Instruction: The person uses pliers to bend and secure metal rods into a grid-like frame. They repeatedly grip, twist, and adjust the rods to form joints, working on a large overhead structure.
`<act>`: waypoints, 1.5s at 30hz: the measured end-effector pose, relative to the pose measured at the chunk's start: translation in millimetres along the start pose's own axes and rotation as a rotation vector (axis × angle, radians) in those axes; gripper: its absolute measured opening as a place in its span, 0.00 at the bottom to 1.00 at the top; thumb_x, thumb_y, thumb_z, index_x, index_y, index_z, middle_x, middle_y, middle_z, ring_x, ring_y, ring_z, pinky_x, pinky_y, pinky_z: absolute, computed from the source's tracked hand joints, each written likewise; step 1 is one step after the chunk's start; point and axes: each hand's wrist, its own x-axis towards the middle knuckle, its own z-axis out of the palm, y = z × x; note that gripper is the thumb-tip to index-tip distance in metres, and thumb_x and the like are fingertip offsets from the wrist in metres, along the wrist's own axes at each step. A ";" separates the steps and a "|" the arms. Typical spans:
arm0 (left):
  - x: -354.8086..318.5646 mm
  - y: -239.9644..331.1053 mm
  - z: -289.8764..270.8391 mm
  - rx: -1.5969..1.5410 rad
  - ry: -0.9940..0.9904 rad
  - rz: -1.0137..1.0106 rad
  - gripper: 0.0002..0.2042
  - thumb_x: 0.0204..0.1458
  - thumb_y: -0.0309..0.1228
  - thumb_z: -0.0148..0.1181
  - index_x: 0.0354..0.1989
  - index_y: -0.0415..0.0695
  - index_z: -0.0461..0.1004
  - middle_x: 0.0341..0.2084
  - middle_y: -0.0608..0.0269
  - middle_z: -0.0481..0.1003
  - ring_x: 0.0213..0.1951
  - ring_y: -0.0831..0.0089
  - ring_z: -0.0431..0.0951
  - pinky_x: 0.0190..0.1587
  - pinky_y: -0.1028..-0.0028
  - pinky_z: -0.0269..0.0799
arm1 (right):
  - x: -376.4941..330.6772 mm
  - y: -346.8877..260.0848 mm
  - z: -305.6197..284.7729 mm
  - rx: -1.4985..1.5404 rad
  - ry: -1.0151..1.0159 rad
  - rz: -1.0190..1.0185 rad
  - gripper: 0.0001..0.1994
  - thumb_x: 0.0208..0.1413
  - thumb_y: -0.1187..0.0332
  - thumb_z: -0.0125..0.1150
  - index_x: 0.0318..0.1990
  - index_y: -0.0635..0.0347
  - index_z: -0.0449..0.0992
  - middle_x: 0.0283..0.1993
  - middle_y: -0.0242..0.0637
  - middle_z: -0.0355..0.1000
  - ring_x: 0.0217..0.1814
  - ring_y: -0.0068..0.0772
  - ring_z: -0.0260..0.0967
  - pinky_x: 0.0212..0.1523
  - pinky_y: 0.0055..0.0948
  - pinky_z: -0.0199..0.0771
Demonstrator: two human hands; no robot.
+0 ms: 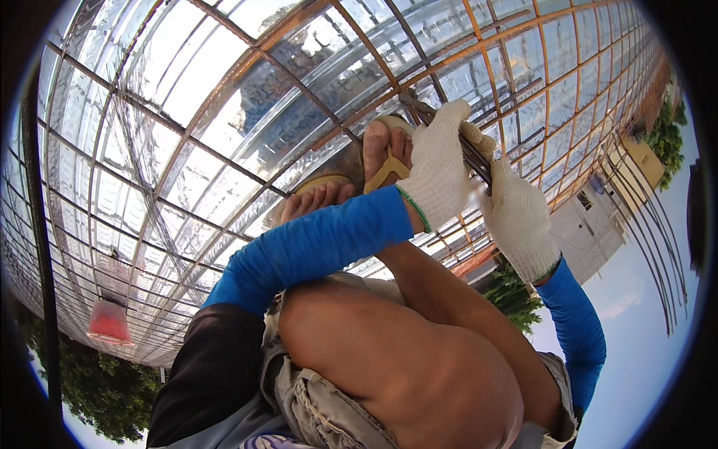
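My white knit-gloved left hand extends from a bent, blue-sleeved left arm; my white knit-gloved right hand curls close beside it, its blue-sleeved forearm angled upward.

Red bucket, green trees, pale building

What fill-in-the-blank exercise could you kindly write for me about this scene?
1. The left hand and right hand, at a dark metal tool, both wear ____ gloves.
2. Both arm sleeves are coloured ____.
3. Of left and right, the red container is toward the picture's ____ side.

Missing words: white; blue; left.
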 end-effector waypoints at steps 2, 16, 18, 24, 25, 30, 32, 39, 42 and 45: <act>22.5 -5.5 6.4 0.039 0.071 -0.081 0.22 0.67 0.50 0.61 0.32 0.41 0.72 0.17 0.64 0.68 0.18 0.64 0.73 0.24 0.61 0.72 | 4.4 -0.9 2.1 -0.106 0.072 0.000 0.13 0.55 0.72 0.69 0.44 0.64 0.73 0.30 0.37 0.76 0.29 0.34 0.77 0.31 0.41 0.78; 3.2 10.5 -10.9 0.009 -0.164 -0.106 0.25 0.74 0.54 0.51 0.44 0.41 0.77 0.20 0.70 0.62 0.26 0.69 0.66 0.39 0.59 0.68 | 15.0 3.7 -8.2 0.241 -0.258 -0.065 0.15 0.59 0.69 0.69 0.48 0.68 0.74 0.28 0.42 0.79 0.28 0.41 0.82 0.26 0.39 0.81; -1.9 0.1 -1.8 0.053 -0.111 -0.170 0.25 0.73 0.53 0.51 0.44 0.39 0.76 0.20 0.68 0.63 0.26 0.66 0.67 0.39 0.57 0.69 | -14.2 -9.2 -11.7 -0.188 -0.002 -0.029 0.14 0.61 0.68 0.68 0.46 0.66 0.72 0.27 0.44 0.79 0.29 0.48 0.82 0.28 0.43 0.81; 34.3 -9.4 -61.7 -0.186 -0.761 -0.111 0.46 0.62 0.69 0.52 0.64 0.28 0.69 0.30 0.70 0.64 0.34 0.72 0.67 0.46 0.61 0.66 | 2.6 -11.2 -20.5 0.541 -0.300 0.017 0.16 0.54 0.65 0.73 0.41 0.67 0.76 0.26 0.40 0.76 0.29 0.35 0.80 0.28 0.35 0.78; 37.1 -9.0 -65.7 -0.254 -0.863 -0.116 0.49 0.61 0.71 0.53 0.66 0.27 0.67 0.30 0.71 0.63 0.34 0.73 0.67 0.46 0.61 0.65 | 10.3 -11.6 -29.5 0.754 -0.462 0.128 0.16 0.50 0.64 0.74 0.38 0.68 0.78 0.24 0.37 0.74 0.28 0.30 0.78 0.27 0.32 0.76; 28.2 -0.1 -58.8 -0.264 -0.797 -0.136 0.51 0.61 0.72 0.52 0.71 0.30 0.67 0.43 0.58 0.73 0.41 0.64 0.75 0.53 0.54 0.72 | 12.6 -4.7 -17.0 0.716 -0.454 0.112 0.13 0.57 0.65 0.71 0.39 0.65 0.75 0.23 0.38 0.75 0.25 0.37 0.79 0.26 0.38 0.78; 24.3 -1.7 -58.9 -0.103 -0.659 0.036 0.47 0.63 0.71 0.51 0.71 0.34 0.69 0.53 0.50 0.75 0.46 0.58 0.79 0.56 0.49 0.75 | 4.5 -7.9 2.7 -0.092 0.067 -0.056 0.12 0.61 0.65 0.70 0.41 0.64 0.74 0.24 0.41 0.77 0.26 0.44 0.81 0.27 0.41 0.79; 39.1 2.9 -50.0 0.175 -0.511 -0.080 0.43 0.64 0.68 0.53 0.64 0.32 0.73 0.45 0.50 0.78 0.45 0.55 0.81 0.52 0.52 0.77 | 8.5 -0.5 -5.6 0.664 -0.366 0.074 0.22 0.57 0.58 0.74 0.50 0.64 0.75 0.32 0.39 0.77 0.31 0.35 0.79 0.32 0.36 0.80; 15.6 4.0 -34.7 0.139 -0.390 -0.111 0.40 0.64 0.65 0.56 0.61 0.33 0.73 0.42 0.52 0.77 0.41 0.58 0.80 0.48 0.55 0.76 | 2.5 10.8 -7.5 0.932 -0.546 0.206 0.30 0.51 0.56 0.77 0.56 0.66 0.75 0.38 0.36 0.77 0.35 0.27 0.76 0.39 0.33 0.80; 15.3 -6.1 -30.7 0.126 -0.307 -0.085 0.37 0.63 0.62 0.59 0.58 0.35 0.74 0.39 0.55 0.77 0.38 0.62 0.79 0.43 0.59 0.74 | -11.0 11.6 -16.2 1.068 -0.605 0.351 0.33 0.50 0.57 0.77 0.61 0.67 0.75 0.44 0.34 0.79 0.38 0.27 0.76 0.44 0.32 0.79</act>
